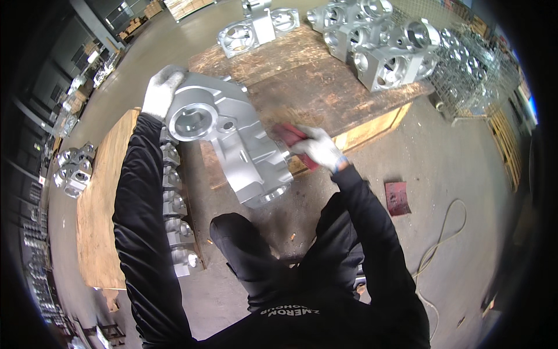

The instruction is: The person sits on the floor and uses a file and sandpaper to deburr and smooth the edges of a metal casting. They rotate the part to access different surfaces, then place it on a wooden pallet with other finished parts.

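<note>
A large silver metal casting point(237, 152) with a round bore at its upper left is tilted over the near edge of the wooden workbench point(290, 87). My left hand point(165, 90), in a white glove, is closed over the casting's upper left corner, its fingertips partly out of sight. On the casting's right side, my gloved right hand point(318, 148) grips a dark red abrasive pad point(295, 141). The pad is slightly blurred and lies close against the casting's edge; whether it touches cannot be made out.
More silver castings point(386, 55) stand on the bench's far right, with another casting point(256, 29) at its back. To the left, several small castings point(176, 203) line a wooden board point(102, 215). A red sheet point(397, 198) and a cable point(433, 256) lie on the floor. A wire-mesh cage point(471, 70) holds parts.
</note>
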The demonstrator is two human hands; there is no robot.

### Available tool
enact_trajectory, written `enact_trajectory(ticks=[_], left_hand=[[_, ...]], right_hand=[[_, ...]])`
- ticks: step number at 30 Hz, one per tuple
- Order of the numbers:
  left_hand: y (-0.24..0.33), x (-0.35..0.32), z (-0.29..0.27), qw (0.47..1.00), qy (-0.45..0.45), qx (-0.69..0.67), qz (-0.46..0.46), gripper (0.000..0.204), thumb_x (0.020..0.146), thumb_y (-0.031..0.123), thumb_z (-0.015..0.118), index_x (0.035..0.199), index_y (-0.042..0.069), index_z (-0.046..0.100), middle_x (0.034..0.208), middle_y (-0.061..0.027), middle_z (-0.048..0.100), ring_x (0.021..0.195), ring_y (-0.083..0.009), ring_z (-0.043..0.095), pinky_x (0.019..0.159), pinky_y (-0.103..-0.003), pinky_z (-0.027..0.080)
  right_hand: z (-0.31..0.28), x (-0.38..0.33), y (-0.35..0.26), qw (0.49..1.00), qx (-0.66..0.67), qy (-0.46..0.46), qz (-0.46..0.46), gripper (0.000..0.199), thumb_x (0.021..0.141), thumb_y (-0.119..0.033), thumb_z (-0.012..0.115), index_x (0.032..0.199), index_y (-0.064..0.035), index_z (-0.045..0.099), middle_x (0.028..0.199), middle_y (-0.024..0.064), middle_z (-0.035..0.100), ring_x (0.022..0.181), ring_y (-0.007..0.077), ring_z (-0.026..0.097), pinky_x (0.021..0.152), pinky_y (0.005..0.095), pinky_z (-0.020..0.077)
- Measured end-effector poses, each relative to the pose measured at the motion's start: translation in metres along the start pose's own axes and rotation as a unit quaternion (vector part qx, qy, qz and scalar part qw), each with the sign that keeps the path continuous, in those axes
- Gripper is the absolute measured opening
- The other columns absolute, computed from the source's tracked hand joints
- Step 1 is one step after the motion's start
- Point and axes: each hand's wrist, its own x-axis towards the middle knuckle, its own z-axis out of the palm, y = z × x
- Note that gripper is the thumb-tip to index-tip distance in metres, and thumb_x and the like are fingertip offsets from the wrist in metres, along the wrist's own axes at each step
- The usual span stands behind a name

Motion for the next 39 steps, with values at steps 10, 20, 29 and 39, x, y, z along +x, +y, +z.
enact_trajectory(ticks=[10, 20, 29, 39], left_hand=[[0.000, 0.001, 0.000, 0.999, 0.014, 0.002, -0.033, 0.025, 0.099, 0.014, 0.061, 0.112, -0.002, 0.075, 0.104, -0.0088, 0.075, 0.097, -0.0160, 0.068, 0.091, -0.030, 0.052], [0.009, -0.005, 0.005, 0.999, 0.024, -0.035, -0.013, 0.023, 0.100, 0.012, 0.062, 0.113, -0.004, 0.073, 0.102, -0.0081, 0.073, 0.092, -0.0154, 0.067, 0.085, -0.030, 0.054], [0.010, -0.008, 0.005, 1.000, 0.023, -0.020, 0.001, 0.020, 0.100, 0.009, 0.060, 0.109, -0.003, 0.072, 0.095, -0.0052, 0.070, 0.088, -0.0121, 0.062, 0.083, -0.028, 0.052], [0.014, -0.010, 0.003, 0.999, 0.013, -0.033, -0.036, 0.017, 0.100, 0.008, 0.059, 0.111, -0.001, 0.069, 0.095, -0.0029, 0.067, 0.088, -0.0113, 0.061, 0.079, -0.028, 0.051]], right_hand=[[0.026, -0.075, 0.031, 0.975, 0.159, 0.055, 0.142, 0.048, 0.078, -0.011, 0.073, 0.122, 0.0068, 0.070, 0.101, 0.0100, 0.074, 0.094, 0.0182, 0.067, 0.090, 0.0294, 0.0520], [0.023, -0.057, -0.021, 0.992, -0.070, 0.065, -0.083, 0.056, 0.083, -0.002, 0.067, 0.138, -0.0030, 0.065, 0.125, 0.0202, 0.073, 0.107, 0.0273, 0.073, 0.093, 0.0344, 0.0573], [-0.005, 0.034, 0.007, 0.967, -0.150, 0.172, -0.109, 0.051, 0.088, -0.013, 0.065, 0.138, -0.0069, 0.064, 0.114, 0.0253, 0.072, 0.110, 0.0387, 0.071, 0.093, 0.0396, 0.0557], [0.054, 0.252, -0.021, 0.984, -0.164, 0.046, -0.044, 0.038, 0.090, -0.037, 0.061, 0.116, -0.0134, 0.075, 0.096, 0.0203, 0.075, 0.094, 0.0402, 0.073, 0.083, 0.0493, 0.0561]])
